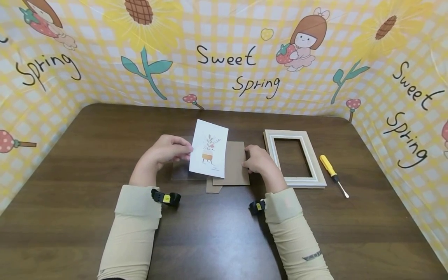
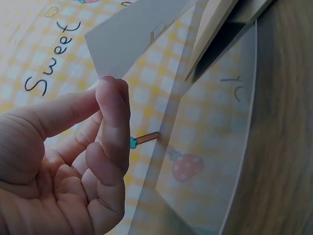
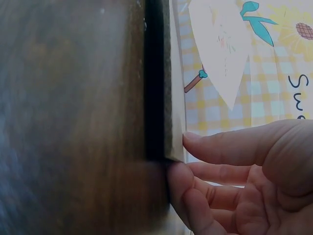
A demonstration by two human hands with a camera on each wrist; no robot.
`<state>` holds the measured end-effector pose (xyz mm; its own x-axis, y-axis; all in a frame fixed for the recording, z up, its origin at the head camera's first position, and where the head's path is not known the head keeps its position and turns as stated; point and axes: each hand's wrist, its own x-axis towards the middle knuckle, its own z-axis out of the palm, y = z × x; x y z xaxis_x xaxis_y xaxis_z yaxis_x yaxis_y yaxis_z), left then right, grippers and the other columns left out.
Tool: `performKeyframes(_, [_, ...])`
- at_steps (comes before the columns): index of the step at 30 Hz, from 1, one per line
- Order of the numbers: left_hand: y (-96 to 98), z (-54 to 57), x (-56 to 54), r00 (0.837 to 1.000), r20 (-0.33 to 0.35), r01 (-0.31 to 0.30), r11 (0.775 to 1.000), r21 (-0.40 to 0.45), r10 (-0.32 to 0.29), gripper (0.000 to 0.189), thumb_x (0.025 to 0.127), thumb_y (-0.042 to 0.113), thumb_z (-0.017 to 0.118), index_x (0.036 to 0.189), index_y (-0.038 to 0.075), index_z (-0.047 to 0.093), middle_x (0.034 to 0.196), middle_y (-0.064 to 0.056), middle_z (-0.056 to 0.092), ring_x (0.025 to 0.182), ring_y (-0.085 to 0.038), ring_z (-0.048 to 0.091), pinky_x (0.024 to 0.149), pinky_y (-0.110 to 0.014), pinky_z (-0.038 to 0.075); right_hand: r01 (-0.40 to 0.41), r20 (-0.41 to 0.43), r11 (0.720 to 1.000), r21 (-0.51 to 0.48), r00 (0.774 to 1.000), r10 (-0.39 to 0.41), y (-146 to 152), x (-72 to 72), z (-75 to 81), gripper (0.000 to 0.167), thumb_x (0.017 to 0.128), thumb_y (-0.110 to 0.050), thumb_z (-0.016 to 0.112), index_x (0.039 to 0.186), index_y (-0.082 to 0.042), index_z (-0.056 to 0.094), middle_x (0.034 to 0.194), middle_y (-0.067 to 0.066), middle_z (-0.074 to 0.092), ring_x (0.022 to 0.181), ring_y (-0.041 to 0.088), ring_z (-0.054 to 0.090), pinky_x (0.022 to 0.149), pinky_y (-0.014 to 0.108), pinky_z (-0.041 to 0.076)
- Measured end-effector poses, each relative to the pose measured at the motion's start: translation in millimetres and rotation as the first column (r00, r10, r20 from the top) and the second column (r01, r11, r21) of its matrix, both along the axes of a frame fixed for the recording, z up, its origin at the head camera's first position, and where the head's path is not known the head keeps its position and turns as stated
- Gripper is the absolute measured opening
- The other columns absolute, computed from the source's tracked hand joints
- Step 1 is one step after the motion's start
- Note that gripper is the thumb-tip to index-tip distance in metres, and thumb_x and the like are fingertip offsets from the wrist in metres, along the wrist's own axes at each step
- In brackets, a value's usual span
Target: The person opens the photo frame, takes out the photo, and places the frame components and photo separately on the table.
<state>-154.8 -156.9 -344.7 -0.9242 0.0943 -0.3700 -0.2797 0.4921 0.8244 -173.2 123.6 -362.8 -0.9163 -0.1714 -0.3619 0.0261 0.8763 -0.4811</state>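
Observation:
My left hand (image 1: pixel 170 149) pinches the left edge of a white art print (image 1: pixel 199 155) showing a potted plant, between thumb and forefinger. The print is raised and slightly tilted, overlapping a brown backing board (image 1: pixel 237 165) in the head view. The thumb and forefinger of my right hand (image 1: pixel 258 159) grip the board's right edge. In the right wrist view, the board's edge (image 3: pixel 174 127) lies between thumb and fingertips, above the table. A narrower brown flap (image 1: pixel 213 188) sticks out beneath the board. Below my left hand lies a clear sheet (image 1: pixel 183 172), partly hidden by the print.
A white picture frame (image 1: pixel 316 159) lies flat to the right of my right hand. Beyond it is a screwdriver (image 1: pixel 329 167) with a yellow handle. The dark wooden table (image 1: pixel 217 241) ends at a yellow checked cloth (image 1: pixel 224 23) behind and at both sides.

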Motion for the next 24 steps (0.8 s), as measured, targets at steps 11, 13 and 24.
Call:
performKeyframes(11, [-22.3, 3.2, 2.5, 0.999, -0.033, -0.03, 0.999, -0.031, 0.029, 0.038, 0.095, 0.03, 0.067, 0.119, 0.0, 0.064, 0.086, 0.001, 0.073, 0.087, -0.02, 0.069, 0.079, -0.029, 0.046, 0.001, 0.002, 1.0, -0.001, 1.0, -0.001, 1, 1.0, 1.4, 0.061, 0.094, -0.015, 0.066, 0.148, -0.003, 0.042, 0.13, 0.02, 0.064, 0.067, 0.016, 0.072, 0.085, 0.035, 0.052])
performKeyframes(13, [-25.8, 1.9, 2.4, 0.999, -0.035, -0.031, 0.999, -0.035, 0.03, 0.039, 0.095, 0.031, 0.067, 0.12, 0.0, 0.064, 0.086, 0.002, 0.073, 0.087, -0.019, 0.069, 0.079, -0.029, 0.046, 0.01, 0.003, 1.0, -0.002, 1.0, -0.01, 2, 1.4, 1.9, 0.061, 0.094, -0.014, 0.066, 0.148, -0.003, 0.042, 0.134, 0.02, 0.061, 0.068, 0.017, 0.072, 0.086, 0.035, 0.052])
performKeyframes(24, [-70.7, 2.6, 5.1, 0.999, -0.044, -0.01, 0.995, -0.098, 0.006, 0.049, 0.096, 0.037, 0.064, 0.126, -0.002, 0.059, 0.083, 0.01, 0.073, 0.084, -0.009, 0.068, 0.078, -0.026, 0.049, 0.018, 0.012, 1.0, -0.019, 1.0, -0.017, -1, 0.9, 1.6, 0.059, 0.093, -0.013, 0.067, 0.147, -0.004, 0.044, 0.126, 0.019, 0.065, 0.067, 0.017, 0.071, 0.078, 0.032, 0.052])
